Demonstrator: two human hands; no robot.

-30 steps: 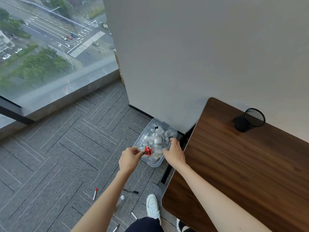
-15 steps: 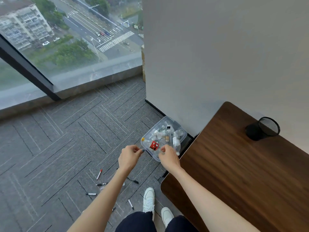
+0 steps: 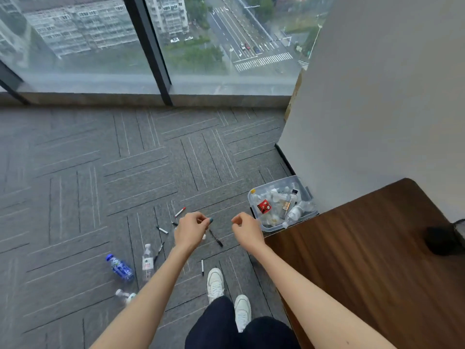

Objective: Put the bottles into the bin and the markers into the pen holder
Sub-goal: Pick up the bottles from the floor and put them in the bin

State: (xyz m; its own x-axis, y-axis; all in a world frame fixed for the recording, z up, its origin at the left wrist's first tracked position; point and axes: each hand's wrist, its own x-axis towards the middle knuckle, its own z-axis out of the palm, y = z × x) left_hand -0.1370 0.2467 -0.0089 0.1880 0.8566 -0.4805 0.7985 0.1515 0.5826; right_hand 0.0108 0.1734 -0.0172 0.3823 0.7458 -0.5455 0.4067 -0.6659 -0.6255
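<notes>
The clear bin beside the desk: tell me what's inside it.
The bin holds a pile of clear plastic bottles: a yellow-capped bottle, a red-labelled bottle, a dark-capped bottle. The upper ones hide whatever lies beneath.
</notes>
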